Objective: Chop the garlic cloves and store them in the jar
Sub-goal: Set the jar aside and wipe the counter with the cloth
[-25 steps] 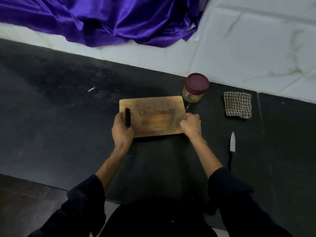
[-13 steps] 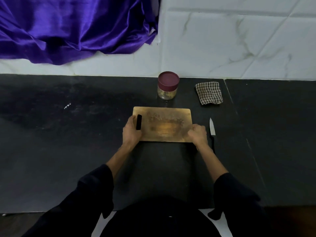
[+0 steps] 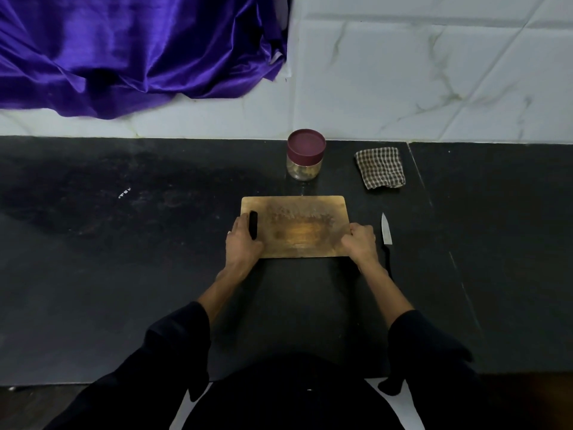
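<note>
both hands hold the wooden cutting board (image 3: 297, 225) on the dark desk (image 3: 124, 274), the left hand (image 3: 243, 243) curled on its left edge, the right hand (image 3: 359, 243) on its right corner, with the closed jar (image 3: 306, 155) just behind and the knife (image 3: 386, 234) beside the right grip.

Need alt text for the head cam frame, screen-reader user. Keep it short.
A person's left hand and right hand grip the two short ends of a wooden cutting board on a dark counter. A lidded jar stands behind the board, a checked cloth to its right, and a knife lies beside the right hand.
</note>
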A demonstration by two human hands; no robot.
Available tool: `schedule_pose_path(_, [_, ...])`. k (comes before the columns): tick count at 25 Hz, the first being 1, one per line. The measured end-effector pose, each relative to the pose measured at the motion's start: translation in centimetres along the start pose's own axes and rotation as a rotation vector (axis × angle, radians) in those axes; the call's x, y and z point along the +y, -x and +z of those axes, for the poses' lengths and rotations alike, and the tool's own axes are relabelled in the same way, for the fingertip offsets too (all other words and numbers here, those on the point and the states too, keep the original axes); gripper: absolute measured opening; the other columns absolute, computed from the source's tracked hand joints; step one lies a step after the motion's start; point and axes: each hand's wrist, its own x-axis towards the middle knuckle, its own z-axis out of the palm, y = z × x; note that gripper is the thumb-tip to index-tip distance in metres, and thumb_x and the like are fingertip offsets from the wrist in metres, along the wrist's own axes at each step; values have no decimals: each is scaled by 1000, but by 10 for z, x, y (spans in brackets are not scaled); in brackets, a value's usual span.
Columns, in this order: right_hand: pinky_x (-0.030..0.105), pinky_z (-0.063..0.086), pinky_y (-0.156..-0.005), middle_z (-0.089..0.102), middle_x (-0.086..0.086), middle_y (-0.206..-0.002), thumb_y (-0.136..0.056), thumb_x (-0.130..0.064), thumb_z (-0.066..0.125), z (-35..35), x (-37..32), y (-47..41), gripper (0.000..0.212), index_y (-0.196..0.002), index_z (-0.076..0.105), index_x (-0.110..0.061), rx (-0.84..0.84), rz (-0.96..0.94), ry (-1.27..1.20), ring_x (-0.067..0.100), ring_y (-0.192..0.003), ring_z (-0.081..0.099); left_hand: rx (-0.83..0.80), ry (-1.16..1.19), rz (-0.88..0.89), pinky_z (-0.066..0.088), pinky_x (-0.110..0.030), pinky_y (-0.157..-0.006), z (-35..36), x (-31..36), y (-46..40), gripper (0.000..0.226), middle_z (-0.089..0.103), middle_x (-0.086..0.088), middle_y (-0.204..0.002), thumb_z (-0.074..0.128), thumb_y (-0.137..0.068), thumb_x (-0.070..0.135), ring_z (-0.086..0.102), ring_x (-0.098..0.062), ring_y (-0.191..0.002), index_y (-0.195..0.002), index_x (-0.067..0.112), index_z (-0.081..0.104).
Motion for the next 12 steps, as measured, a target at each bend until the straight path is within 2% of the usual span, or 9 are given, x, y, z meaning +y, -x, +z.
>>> schedule_pose_path(3, [47,47,-99,41,18,-131,-85,-2,43,0,2,2,33,-112,61,2,7,-22,37,39,-115,51,-6,-65,35,47,-52,-97,4,-8,-3,60,47,-12,-136,59,-82,8,51,-33,-119,-138,13,38])
schedule_pose_path(5, [45,47,-99,42,17,-128,-86,-1,43,-1,2,4,33,-113,60,2,2,-48,45,38,-114,50,-14,-125,46,39,-55,-105,6,-8,-3,63,36,-16,-146,55,-82,6,41,-37,-130,-141,13,33])
schedule_pose_path(7, [39,50,-79,48,18,-115,-85,0,43,-5,5,5,23,-98,62,-2,-17,-82,-6,35,-100,54,3,-197,66,27,-53,-114,9,-3,1,66,24,-17,-154,51,-85,1,23,-35,-142,-145,10,27])
schedule_pose_path(8, [34,45,-67,51,17,-105,-85,2,43,-9,9,6,18,-88,60,-4,-21,-103,-41,33,-90,55,27,-241,101,22,-51,-116,13,1,3,67,21,-17,-155,50,-85,0,17,-33,-144,-147,8,24])
schedule_pose_path(9, [31,42,-64,53,16,-99,-86,2,46,-16,13,10,17,-85,60,-8,-19,-123,-69,30,-86,55,42,-284,153,20,-50,-117,18,5,4,69,20,-16,-156,50,-85,0,14,-31,-146,-148,7,22])
schedule_pose_path(10, [31,44,-70,56,14,-102,-89,1,52,-23,21,14,18,-93,65,-10,-6,-143,-83,28,-90,58,39,-313,203,17,-48,-119,24,10,6,71,19,-16,-156,50,-85,0,11,-30,-147,-149,7,20])
schedule_pose_path(11, [31,48,-82,56,12,-111,-92,-4,58,-30,30,19,23,-111,67,-12,27,-155,-73,25,-101,60,23,-326,245,15,-47,-120,30,16,7,72,17,-16,-157,51,-86,1,9,-28,-147,-150,8,19])
schedule_pose_path(12, [33,48,-93,55,10,-121,-94,-9,62,-39,41,24,33,-126,63,-13,78,-153,-39,24,-111,58,4,-335,280,12,-46,-120,38,25,8,73,15,-15,-158,52,-86,3,7,-26,-148,-151,9,18])
